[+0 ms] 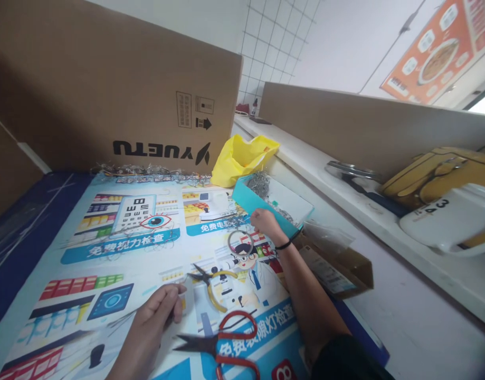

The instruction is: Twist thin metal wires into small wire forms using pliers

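My left hand (160, 307) hovers over the printed sheet at the lower middle, fingers curled with thumb against forefinger; anything between them is too small to make out. Farther forward, my right hand (265, 224) is closed beside the front wall of a turquoise box (248, 205), and its grip is hidden. A tangle of thin grey wire (258, 184) lies inside that box. Just left of the right wrist sits a ring-shaped coil of wire (229, 247). Between my hands are yellow-handled pliers (215, 294), jaws apart. Red-handled scissors (222, 344) lie nearest me, partly open.
A tall cardboard panel (147, 95) stands behind the sheet, with wire scraps (147, 170) along its foot. A yellow bag (242, 158) sits by the box. On the right are a small cardboard box (359, 266) and a white ledge (384, 224) bearing a white jug (450, 221).
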Tool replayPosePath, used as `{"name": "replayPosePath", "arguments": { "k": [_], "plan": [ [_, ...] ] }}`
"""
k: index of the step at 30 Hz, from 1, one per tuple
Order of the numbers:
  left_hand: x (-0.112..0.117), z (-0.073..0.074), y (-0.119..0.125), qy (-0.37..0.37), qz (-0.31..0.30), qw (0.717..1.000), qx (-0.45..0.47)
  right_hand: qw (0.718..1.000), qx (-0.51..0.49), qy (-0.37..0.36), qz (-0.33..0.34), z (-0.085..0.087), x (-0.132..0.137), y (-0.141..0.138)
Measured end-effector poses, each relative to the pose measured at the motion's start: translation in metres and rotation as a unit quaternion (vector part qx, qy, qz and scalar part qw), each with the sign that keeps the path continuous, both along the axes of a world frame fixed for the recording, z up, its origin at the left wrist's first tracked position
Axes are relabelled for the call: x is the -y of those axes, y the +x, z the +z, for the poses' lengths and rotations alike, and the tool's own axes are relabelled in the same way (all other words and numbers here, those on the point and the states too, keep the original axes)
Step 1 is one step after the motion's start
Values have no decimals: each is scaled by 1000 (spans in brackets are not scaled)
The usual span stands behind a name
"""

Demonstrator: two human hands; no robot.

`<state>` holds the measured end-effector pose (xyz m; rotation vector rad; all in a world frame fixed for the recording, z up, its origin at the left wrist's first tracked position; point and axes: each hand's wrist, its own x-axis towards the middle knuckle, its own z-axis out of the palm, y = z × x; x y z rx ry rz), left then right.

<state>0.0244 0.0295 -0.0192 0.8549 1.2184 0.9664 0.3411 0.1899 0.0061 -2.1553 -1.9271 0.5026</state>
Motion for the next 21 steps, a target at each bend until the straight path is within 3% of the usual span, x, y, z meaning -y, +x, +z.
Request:
{"name": "replayPosePath", "arguments": {
  "k": [7,15,21],
  "plan": [
    [0,-5,-2,15,-9,1000,-12,995,37,83,-41,11,6,-11],
    [0,-2,1,11,5,1000,-1,991,49,115,-47,29,15,-16],
    [0,-2,1,18,-11,1000,-1,990,-92,87,67,38,23,-29]
  ]
}}
